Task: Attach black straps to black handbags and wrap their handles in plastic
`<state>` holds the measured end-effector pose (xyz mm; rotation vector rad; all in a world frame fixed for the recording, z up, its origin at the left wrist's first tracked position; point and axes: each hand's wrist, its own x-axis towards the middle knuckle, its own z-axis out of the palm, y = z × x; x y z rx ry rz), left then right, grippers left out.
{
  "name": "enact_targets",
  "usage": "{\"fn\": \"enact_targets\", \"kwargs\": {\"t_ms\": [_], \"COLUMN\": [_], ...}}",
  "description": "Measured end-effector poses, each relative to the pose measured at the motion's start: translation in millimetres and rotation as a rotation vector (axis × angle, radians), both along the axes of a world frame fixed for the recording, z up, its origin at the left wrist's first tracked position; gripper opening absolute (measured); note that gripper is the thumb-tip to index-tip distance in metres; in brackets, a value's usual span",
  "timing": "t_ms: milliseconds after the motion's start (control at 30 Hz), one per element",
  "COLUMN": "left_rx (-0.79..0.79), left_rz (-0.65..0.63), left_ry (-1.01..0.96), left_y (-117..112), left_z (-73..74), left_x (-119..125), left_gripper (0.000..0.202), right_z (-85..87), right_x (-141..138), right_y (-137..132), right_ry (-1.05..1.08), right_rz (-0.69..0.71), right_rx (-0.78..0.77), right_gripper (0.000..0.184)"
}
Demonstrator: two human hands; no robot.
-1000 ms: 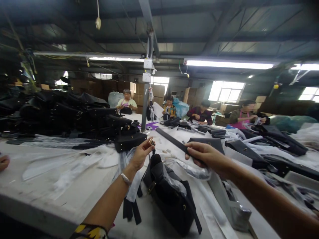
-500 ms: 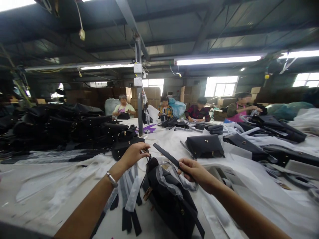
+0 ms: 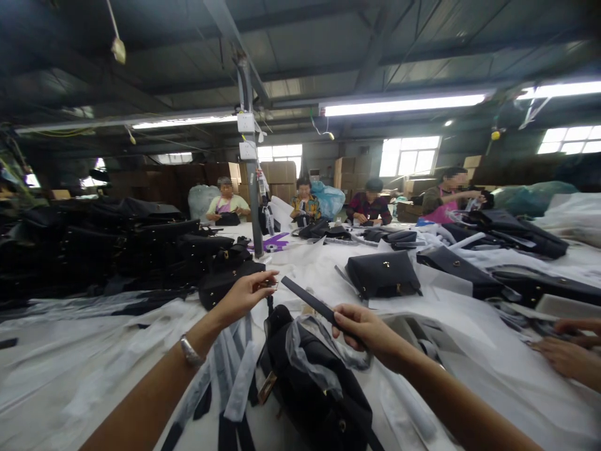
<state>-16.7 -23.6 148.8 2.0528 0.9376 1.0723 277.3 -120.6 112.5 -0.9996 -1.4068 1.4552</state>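
My left hand [image 3: 246, 293] pinches a small metal buckle [image 3: 276, 285] between thumb and fingers, above one end of a black handbag [image 3: 323, 376]. A short dark tab stands up from the bag just under these fingers. In my right hand [image 3: 359, 327] is a flat black strap [image 3: 310, 302], its free end pointing at the buckle with a small gap between them. The handbag lies on the table below both hands. Clear plastic wrapping [image 3: 312, 357] crosses its top, and a gold-coloured metal piece [image 3: 267, 387] shows on its left side.
A large heap of black bags [image 3: 107, 244] fills the left. Plastic-wrapped straps [image 3: 239, 382] lie beside my bag. Another black bag [image 3: 385, 274] sits ahead on white sheeting. A co-worker's hands [image 3: 568, 351] reach in at the right edge. Several people sit across the table, behind a metal post [image 3: 256, 213].
My left hand has shifted slightly left, and the buckle now shows between its fingers. The strap end points at it. A co-worker's hands have appeared at the right. The view has turned slightly.
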Motion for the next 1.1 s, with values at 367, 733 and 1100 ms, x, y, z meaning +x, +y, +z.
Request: {"fn": "enact_targets", "kwargs": {"t_ms": [367,733,1100], "left_rx": [-0.461,-0.42,-0.325], "left_rz": [-0.195,-0.126,-0.206], "left_ry": [-0.929,-0.89,-0.552], "left_y": [6,-13,-35], "left_z": [-66.7,-62.6,-58.7], "left_x": [33,36,69], "left_gripper": [0.058,0.072,0.046], "right_z": [-14.8,-12.3,12.5], "right_x": [-9,-38,-63], "right_y": [23,34,33], "right_ry": [-0.048,-0.117,-0.374], "right_rz": [0.027,0.078,-0.182], "right_rx": [-0.032,-0.01,0.449], "right_gripper": [0.049,0.045,0.049]}}
